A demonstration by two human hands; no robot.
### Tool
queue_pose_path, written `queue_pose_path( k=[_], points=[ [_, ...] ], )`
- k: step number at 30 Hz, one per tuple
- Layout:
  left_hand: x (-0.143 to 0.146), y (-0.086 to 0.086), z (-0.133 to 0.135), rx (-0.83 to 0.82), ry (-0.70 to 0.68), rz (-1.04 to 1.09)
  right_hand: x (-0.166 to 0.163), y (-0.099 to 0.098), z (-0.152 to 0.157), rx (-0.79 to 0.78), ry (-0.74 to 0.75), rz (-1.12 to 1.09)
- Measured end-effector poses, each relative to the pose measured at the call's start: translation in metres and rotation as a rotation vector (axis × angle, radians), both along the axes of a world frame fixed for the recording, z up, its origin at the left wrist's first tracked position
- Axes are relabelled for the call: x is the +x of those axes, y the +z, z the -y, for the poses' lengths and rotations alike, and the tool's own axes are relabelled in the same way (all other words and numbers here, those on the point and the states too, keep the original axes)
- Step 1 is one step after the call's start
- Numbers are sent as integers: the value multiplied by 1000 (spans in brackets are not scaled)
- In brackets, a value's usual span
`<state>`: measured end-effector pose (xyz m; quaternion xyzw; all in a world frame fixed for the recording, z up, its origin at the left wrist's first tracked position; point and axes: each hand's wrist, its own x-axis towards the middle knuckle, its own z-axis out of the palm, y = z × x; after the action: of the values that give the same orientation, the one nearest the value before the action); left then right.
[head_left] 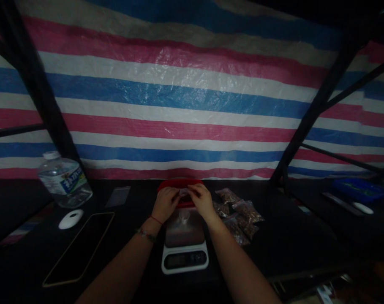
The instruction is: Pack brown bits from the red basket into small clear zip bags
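Two bare forearms come in from the near side, reaching forward over the worktop, with a red string and a beaded bracelet round the left wrist. Between the arms sits a white scale, its dark display at the near end, too dim for me to read. Just past its metal plate, both hands meet in front of a red tray. The left hand and the right hand face each other, each grip closed down to a fingertip pinch on a small clear bag. It hangs between them, over the near part of the tray; how full it is I can't tell. Something small and see-through shows at the far end of the plate, too faint to name.

Right of the right hand, several filled bags of brown bits lie bunched together, some overlapping. Off to the left there's a flat bag, and nearer, a phone lying slantwise, with a white mouse just beyond it. Behind that stands a bottle, upright by a black post. Far to the right I see a blue tray, and a striped sheet hangs across the back.
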<state>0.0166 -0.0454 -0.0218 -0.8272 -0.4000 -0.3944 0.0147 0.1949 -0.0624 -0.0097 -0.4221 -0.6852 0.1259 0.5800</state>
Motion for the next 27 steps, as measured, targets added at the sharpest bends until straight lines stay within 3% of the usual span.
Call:
queue_pose_path(
  k=[6, 11, 19, 27],
  points=[
    [-7, -7, -3, 48, 104, -13, -2, -8, -4, -61, 7, 6],
    [-9, 2, 1, 75, 137, -58, 2, -6, -7, -111, -34, -81],
    [-4, 40, 5, 124, 43, -183, 7, 22, 6, -34, 108, 3],
    [-2, 80, 24, 120, 116, -207, 17, 21, 13, -205, 6, -373]
  ],
)
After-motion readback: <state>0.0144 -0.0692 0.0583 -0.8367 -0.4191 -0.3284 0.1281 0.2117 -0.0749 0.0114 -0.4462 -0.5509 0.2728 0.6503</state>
